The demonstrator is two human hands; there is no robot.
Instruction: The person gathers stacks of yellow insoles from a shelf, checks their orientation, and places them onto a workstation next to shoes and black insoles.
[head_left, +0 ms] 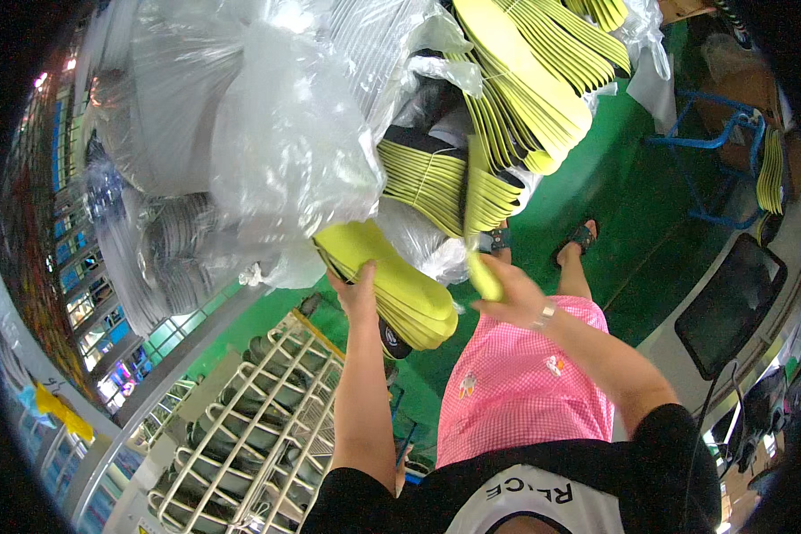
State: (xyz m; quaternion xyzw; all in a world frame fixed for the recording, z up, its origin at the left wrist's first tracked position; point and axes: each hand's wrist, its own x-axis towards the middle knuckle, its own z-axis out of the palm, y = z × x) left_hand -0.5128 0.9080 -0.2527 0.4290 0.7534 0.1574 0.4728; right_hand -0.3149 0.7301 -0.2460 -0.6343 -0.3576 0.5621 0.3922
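My left hand (358, 294) is wrapped round a fanned stack of yellow-green insoles (399, 287); a dark underside shows at the stack's lower edge. To the right of it, my right hand (514, 301) grips a single yellow-green insole (479, 209) by one end. That insole stands nearly edge-on to me and is blurred by motion. Just beyond both hands lie string-tied bundles of insoles (423, 182), and a larger bundle (529, 80) rests farther off. Clear plastic bags (285, 133) full of stacked grey pieces are heaped at the far left.
A cream wire rack (254, 427) with dark pieces inside stands at lower left, beside a metal rail (165, 383). At right are a blue metal frame (707, 133) and a grey surface with a dark panel (730, 303). The floor (636, 218) is green.
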